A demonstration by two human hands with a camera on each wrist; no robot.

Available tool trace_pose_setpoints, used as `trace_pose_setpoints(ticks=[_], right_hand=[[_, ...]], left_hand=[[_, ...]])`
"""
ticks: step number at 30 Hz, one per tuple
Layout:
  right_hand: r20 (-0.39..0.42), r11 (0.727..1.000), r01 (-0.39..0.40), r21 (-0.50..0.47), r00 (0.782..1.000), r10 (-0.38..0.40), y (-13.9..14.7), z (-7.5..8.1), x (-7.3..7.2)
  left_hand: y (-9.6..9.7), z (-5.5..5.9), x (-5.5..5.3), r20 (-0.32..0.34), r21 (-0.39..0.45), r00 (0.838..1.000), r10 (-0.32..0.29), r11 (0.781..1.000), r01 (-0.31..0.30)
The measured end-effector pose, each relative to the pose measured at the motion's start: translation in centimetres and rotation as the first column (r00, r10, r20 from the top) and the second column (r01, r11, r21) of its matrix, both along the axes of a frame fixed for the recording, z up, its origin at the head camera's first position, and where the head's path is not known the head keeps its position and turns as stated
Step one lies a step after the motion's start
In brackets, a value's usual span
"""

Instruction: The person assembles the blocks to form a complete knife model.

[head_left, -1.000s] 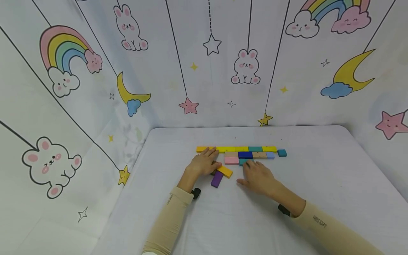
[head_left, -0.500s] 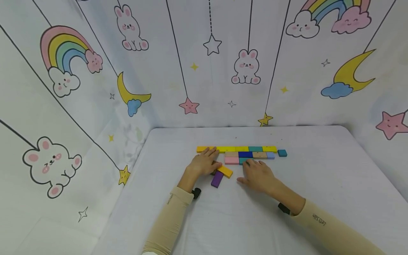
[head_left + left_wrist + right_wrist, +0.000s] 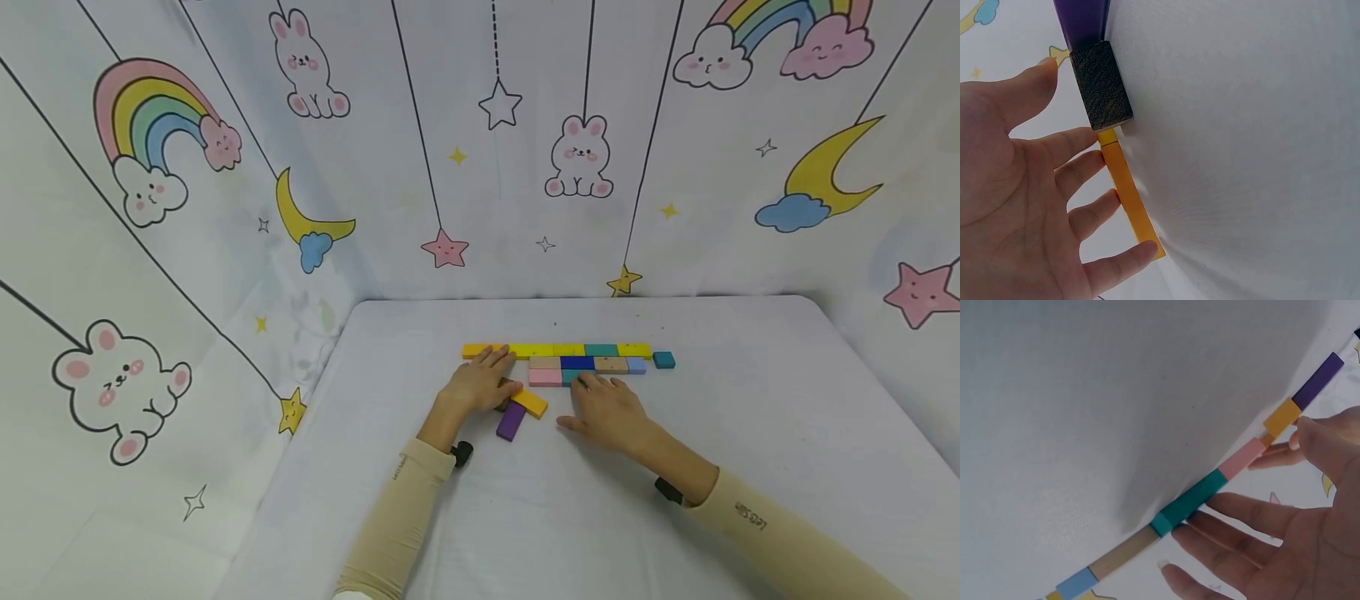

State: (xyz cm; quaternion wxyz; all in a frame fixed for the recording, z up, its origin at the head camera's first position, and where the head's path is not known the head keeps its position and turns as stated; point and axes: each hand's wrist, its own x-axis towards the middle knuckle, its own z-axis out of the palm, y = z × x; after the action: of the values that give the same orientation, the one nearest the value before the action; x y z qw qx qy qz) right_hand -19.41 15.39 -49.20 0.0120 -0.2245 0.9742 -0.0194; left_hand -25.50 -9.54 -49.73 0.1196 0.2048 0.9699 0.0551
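Observation:
Flat rectangular blocks lie in rows on the white table. My left hand (image 3: pixel 480 385) rests its extended fingertips along the near side of the orange block (image 3: pixel 1132 197) at the left end of the back row. Its thumb stays apart, above a dark brown block (image 3: pixel 1102 87) in the head view. With straight fingers my right hand (image 3: pixel 611 417) touches a teal block (image 3: pixel 1192 497) in the front row, its thumb held away. This teal block sits end to end with a pink block (image 3: pixel 545 378); the fingers partly cover it in the head view.
A purple block (image 3: pixel 511 422) and a yellow-orange block (image 3: pixel 531 404) lie loose between the hands. The middle row holds a dark blue block (image 3: pixel 577 364) among tan and light blue ones. A small teal block (image 3: pixel 663 360) stands apart at right. A printed cloth (image 3: pixel 495 208) hangs behind.
The teal block under my right fingertips has slid slightly away from me, into line with the pink block. My left hand has stayed in place.

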Motion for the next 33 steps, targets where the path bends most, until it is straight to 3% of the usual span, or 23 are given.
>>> trace_pose_setpoints(ticks=[15,25,33], right_hand=[[0.048,0.997,0.029,-0.07,0.999,-0.026,0.0,0.2,0.4],[0.104,0.995,-0.059,-0.083,0.992,0.068,-1.3,1.0,2.5],[0.193,0.985,-0.143,-0.097,0.968,0.159,-2.2,1.3,3.4]], left_hand=[[-0.1,0.1,0.1,-0.007,0.0,1.0,-0.006,1.0,0.006],[0.0,0.2,0.1,-0.009,-0.006,1.0,-0.008,1.0,0.008],[0.0,0.1,0.1,-0.01,-0.005,1.0,-0.007,1.0,0.007]])
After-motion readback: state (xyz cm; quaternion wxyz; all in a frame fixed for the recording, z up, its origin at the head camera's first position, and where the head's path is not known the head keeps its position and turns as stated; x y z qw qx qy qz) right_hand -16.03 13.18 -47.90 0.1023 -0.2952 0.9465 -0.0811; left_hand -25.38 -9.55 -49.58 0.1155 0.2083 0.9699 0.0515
